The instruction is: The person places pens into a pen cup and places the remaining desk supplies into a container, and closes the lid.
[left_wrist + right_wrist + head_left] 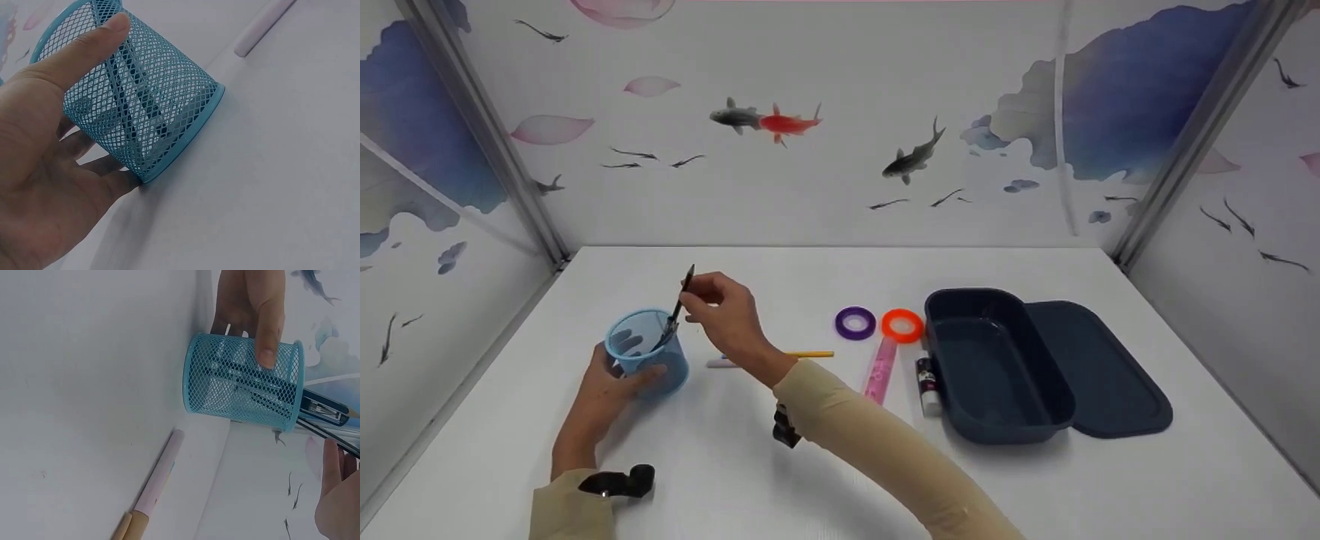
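Observation:
My left hand grips a light blue mesh pen cup, thumb across the near side and fingers round the far side. Dark slim items show through the mesh in the left wrist view. Over the rim, my right hand pinches a slim black pencil, its pointed end up and its lower end inside the cup. Next to it a utility knife with a dark blue body sticks out of the cup in the right wrist view. Inside the cup, the items' lower ends overlap.
A pale marker and a yellow pencil lie beyond the right forearm. Purple and orange tape rolls, a pink strip and a glue stick lie left of a navy box. Its lid is at right.

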`<state>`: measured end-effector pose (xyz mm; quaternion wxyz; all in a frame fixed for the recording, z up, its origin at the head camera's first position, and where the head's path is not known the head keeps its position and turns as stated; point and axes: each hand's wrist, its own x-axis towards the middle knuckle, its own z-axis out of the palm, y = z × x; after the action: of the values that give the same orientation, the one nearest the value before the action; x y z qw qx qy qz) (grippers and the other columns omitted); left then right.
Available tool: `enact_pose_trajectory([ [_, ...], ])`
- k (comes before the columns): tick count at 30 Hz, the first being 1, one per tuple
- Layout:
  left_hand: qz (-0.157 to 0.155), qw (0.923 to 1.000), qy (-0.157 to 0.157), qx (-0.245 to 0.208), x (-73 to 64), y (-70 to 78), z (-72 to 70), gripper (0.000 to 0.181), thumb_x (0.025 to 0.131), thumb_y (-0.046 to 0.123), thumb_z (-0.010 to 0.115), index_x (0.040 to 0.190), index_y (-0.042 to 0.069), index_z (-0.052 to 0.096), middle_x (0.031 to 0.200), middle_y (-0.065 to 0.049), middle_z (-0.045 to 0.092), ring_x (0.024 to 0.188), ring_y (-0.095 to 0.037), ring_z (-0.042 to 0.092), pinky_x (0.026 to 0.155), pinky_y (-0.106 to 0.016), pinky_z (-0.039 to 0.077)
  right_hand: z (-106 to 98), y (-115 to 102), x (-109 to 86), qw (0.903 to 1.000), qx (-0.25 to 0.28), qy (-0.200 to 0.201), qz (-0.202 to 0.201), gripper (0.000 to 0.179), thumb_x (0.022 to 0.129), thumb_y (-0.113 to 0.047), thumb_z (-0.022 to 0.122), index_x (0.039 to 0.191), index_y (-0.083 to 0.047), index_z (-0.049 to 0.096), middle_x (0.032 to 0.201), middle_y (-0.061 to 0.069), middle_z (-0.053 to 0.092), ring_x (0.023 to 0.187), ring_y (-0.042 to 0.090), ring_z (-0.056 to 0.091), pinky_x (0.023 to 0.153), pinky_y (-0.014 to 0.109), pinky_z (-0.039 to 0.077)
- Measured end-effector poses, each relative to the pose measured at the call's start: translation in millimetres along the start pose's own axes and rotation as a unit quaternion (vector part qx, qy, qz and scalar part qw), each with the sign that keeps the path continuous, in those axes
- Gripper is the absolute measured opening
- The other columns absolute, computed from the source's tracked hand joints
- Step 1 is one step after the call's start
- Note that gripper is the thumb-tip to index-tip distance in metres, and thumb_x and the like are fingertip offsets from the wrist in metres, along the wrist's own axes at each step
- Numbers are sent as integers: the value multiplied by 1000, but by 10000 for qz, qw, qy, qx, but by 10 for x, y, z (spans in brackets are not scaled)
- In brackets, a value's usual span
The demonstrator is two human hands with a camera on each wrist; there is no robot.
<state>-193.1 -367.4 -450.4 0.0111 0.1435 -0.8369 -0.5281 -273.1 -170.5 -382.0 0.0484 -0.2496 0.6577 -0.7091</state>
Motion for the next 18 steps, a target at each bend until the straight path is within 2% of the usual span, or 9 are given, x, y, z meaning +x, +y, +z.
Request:
enact_pose_trajectory([
  [5,46,10000,5,34,3,-10,-4,122,84,49,77,160,10,-9,169,-21,4,156,-44,8,124,-63,17,22,40,-63,9997,-53,-37,223,21,96,-12,67,117,-7,68,106,4,69,93,5,66,80,24,62],
  [10,44,10000,-10,53,9,-11,9,121,85,49,77,160,9,-9,169,-21,4,156,-44,7,125,-63,17,-4,72,-132,9988,-275,-53,395,22,94,-13,70,116,-13,70,107,0,70,93,5,66,78,23,62],
  [15,43,10000,-26,57,-4,-10,-9,122,85,49,77,160,9,-10,169,-22,4,155,-44,8,124,-63,17,-104,60,-196,9972,-563,-196,462,25,92,-17,73,117,-17,70,106,-4,69,93,4,65,78,22,62],
  [18,39,10000,-40,53,2,-16,-6,122,85,49,77,160,9,-11,169,-22,2,156,-44,7,125,-62,17,-213,39,-223,9962,-700,-316,402,27,91,-18,74,118,-16,69,106,-1,69,93,5,65,77,23,61],
])
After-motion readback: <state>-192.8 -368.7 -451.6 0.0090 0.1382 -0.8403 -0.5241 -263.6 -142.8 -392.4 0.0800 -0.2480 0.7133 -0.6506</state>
